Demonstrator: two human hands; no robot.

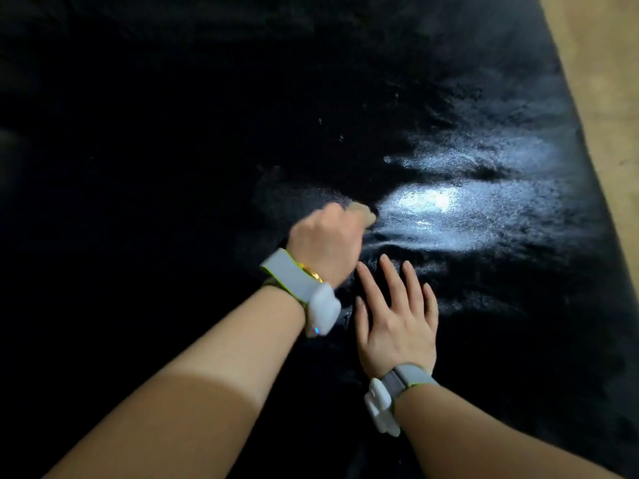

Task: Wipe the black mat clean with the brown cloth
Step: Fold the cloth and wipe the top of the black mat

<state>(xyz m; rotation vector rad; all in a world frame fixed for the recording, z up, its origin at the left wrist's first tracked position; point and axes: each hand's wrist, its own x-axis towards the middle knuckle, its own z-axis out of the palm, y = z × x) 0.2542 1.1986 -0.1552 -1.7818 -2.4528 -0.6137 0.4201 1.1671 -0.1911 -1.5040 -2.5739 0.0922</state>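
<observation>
From the head camera, you had the black mat [173,133] filling nearly the whole view, with a bare tan floor [601,81] showing along its right edge. A bright patch of reflected light and wet-looking streaks lay on the mat just right of your hands.

Your left hand [325,247] was curled into a fist, blurred, and gripped the brown cloth [363,214]; only a small tan fold of it stuck out past your knuckles, down against the mat near the glare. A grey band with a white device [321,309] sat on that wrist.

Your right hand [397,323] lay flat on the mat just beside and behind the left, fingers straight and slightly spread, holding nothing. It wore a matching grey wristband [408,375] with a white unit.
</observation>
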